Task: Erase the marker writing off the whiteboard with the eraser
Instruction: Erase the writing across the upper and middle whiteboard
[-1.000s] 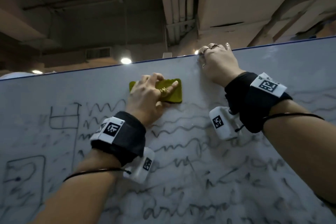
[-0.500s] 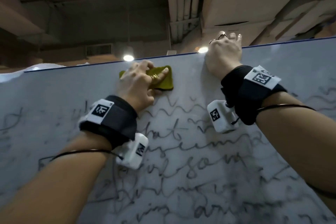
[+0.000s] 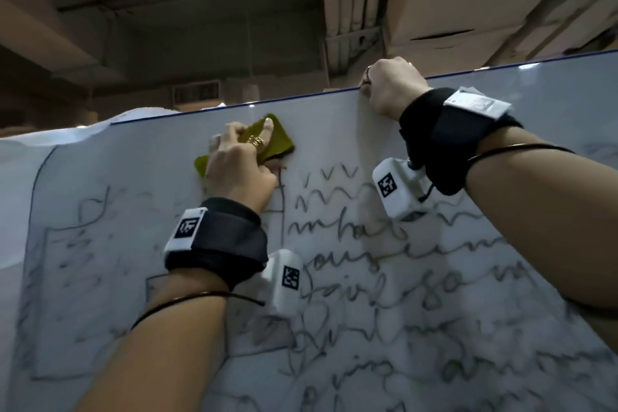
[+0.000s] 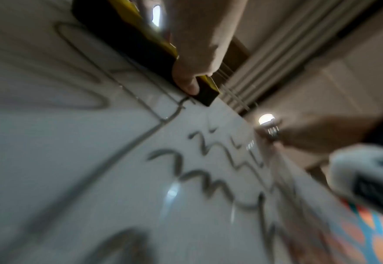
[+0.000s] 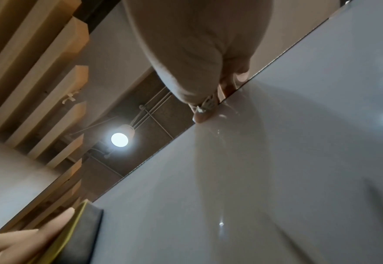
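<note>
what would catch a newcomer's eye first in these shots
The yellow-green eraser stands out, pressed by the left hand against the whiteboard near its top edge. Below it, grey marker writing covers most of the board. The right hand hooks over the top edge, to the right.

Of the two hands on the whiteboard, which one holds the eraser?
The left hand holds the yellow eraser, pressing it against the whiteboard just above the writing. The right hand holds no eraser; its fingers hook over the board's top edge.
</note>
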Demonstrator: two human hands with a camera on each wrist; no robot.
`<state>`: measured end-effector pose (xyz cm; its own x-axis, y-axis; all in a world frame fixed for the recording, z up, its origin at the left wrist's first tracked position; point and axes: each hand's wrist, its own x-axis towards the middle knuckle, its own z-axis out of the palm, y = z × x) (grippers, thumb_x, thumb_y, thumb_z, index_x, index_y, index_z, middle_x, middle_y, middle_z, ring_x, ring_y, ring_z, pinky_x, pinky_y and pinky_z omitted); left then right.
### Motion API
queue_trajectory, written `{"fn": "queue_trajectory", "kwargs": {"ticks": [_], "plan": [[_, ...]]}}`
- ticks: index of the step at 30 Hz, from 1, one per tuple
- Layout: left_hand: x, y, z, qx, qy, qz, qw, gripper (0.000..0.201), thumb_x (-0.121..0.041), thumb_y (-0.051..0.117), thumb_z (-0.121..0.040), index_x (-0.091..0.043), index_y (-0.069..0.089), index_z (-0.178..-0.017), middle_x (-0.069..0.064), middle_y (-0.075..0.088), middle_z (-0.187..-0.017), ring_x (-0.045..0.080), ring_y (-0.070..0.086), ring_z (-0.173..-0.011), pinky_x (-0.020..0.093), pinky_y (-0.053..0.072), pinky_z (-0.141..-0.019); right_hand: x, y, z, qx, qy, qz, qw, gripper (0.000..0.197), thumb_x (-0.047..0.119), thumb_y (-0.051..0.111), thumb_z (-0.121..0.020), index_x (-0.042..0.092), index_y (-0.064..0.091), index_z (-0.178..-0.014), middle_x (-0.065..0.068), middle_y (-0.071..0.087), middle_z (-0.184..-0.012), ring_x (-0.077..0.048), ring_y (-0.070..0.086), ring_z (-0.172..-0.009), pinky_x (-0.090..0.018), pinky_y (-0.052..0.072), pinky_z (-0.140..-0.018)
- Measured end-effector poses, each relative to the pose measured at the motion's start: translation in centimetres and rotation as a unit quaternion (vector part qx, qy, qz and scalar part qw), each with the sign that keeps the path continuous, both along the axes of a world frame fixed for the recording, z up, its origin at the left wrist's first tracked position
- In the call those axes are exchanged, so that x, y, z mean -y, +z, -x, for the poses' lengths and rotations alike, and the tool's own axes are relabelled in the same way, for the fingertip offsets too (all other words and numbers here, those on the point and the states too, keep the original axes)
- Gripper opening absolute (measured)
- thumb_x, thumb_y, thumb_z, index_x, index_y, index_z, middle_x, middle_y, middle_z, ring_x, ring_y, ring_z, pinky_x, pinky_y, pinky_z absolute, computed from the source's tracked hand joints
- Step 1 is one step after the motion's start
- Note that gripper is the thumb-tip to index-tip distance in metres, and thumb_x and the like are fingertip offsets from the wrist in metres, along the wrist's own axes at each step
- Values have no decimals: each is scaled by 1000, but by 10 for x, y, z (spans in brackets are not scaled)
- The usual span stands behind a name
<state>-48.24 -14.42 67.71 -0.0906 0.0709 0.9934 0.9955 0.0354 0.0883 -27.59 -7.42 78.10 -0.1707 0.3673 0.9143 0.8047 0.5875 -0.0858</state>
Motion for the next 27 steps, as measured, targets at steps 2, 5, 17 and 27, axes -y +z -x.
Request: {"fn": "queue_trajectory", "kwargs": {"ticks": [2, 5, 17, 27], "plan": [[0, -11, 6, -57, -16, 17, 998, 43, -3, 70, -75, -5, 65, -118, 15, 52, -124, 39, 48, -110, 43, 43, -91, 5, 1, 2, -1, -22, 6, 1000, 28, 1, 42, -91, 5, 65, -107, -21, 58, -116, -36, 49, -114, -39, 22, -112], [8, -8, 31, -63, -15, 40, 997, 46, -8, 71, -77, -12, 61, -122, 8, 52, -125, 31, 48, -112, 38, 42, -89, 18, -3, 20, 30, -106, -67, 992, 31, -7, 37, -88, 0, 65, -103, -21, 62, -106, -35, 54, -109, -48, 9, -116], [44, -23, 77, -93, 11, 56, 994, 51, -40, 70, -76, -23, 64, -123, 14, 61, -109, 38, 56, -94, 50, 41, -91, 40, -32, 99, 62, 181, -122, 974, 36, 1, 52, -87, 11, 64, -121, -10, 62, -122, -24, 52, -119, -20, 27, -104], [83, -61, 118, -167, -93, 47, 980, 93, -57, 62, -70, 7, 45, -135, 8, 67, -111, 19, 55, -104, 49, 33, -105, 85, -100, 131, 347, 225, -60, 909, 83, 17, 73, -79, 15, 27, -148, -2, 37, -148, -15, 36, -133, -7, 20, -99]]}}
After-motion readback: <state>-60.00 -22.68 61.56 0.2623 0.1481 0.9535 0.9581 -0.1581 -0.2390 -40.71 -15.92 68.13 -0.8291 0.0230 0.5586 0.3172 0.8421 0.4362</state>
